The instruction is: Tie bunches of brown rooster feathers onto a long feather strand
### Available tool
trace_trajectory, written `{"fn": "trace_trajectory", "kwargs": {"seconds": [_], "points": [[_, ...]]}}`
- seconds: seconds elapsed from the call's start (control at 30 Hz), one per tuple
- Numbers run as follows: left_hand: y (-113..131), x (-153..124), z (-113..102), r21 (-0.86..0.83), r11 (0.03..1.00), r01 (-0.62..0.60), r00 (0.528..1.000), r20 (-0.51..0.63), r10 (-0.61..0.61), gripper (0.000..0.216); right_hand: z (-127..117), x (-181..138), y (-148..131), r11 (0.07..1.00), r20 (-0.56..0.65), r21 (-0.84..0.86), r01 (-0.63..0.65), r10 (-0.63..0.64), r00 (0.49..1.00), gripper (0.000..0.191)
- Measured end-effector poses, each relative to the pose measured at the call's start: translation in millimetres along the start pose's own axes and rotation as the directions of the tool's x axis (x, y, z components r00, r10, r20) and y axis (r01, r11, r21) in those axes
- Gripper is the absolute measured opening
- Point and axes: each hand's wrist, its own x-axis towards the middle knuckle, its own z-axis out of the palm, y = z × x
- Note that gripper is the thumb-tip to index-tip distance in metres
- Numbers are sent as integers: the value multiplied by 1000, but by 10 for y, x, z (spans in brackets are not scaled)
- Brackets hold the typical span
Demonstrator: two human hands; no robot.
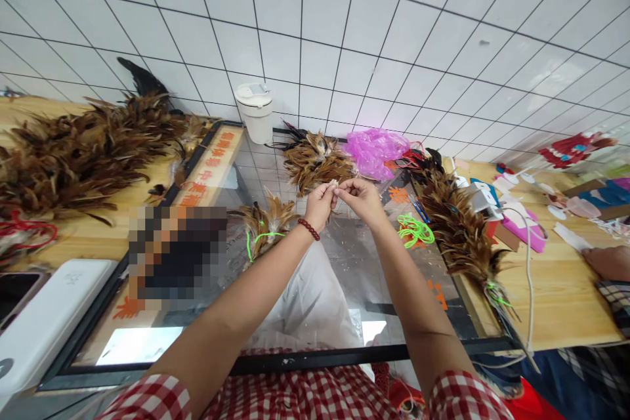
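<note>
My left hand (321, 202) and my right hand (360, 198) meet fingertip to fingertip above the glass tabletop (344, 269). Both are closed in a pinch on something small and pale, perhaps the base of a feather; it is too small to make out. Just beyond them lies a pile of brown feathers (315, 161). Left of my left hand sits a smaller feather bunch (268, 220) with bright green cord around it. To the right of my right hand is a loose bundle of green cord (416, 230).
Long brown feather bundles lie at left (83, 151) and right (450, 216). A white lidded cup (256, 115) and a purple plastic bag (377, 149) stand along the tiled wall. A white power bank (59, 315) is at lower left. Another person's hand (610, 262) rests at far right.
</note>
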Motion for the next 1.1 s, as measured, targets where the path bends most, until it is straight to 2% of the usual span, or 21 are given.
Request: {"fn": "trace_trajectory", "kwargs": {"seconds": [0.17, 0.27, 0.4, 0.63, 0.73, 0.83, 0.97, 1.1], "points": [[24, -28, 11, -6, 1000, 16, 999, 47, -15, 34, -42, 34, 84, 977, -76, -202, 68, -85, 993, 27], [51, -36, 22, -33, 999, 40, 998, 48, -38, 33, -86, 49, 104, 986, -90, -158, 59, -74, 993, 26], [44, -12, 21, -69, 996, 61, 998, 5, -61, 32, -79, 29, 99, 992, -25, -98, 83, -86, 996, 25], [15, -8, 13, -24, 999, 45, 999, 3, -45, 34, -50, -5, 37, 905, 19, -388, 173, -180, 984, 10], [22, -29, 14, -7, 999, 40, 999, 33, -40, 36, -92, -3, 19, 863, 49, -458, 212, -213, 976, 9], [18, -43, 8, 24, 998, 51, 996, 73, -53, 38, -123, -3, 15, 837, 26, -507, 209, -227, 974, 11], [5, -49, -1, 46, 997, 58, 984, 166, -65, 41, -150, 13, 49, 850, 21, -482, 212, -230, 973, 11], [30, -54, -1, -10, 998, 69, 980, 189, -66, 43, -230, 44, 107, 956, -67, -254, 146, -168, 983, 22]]}}
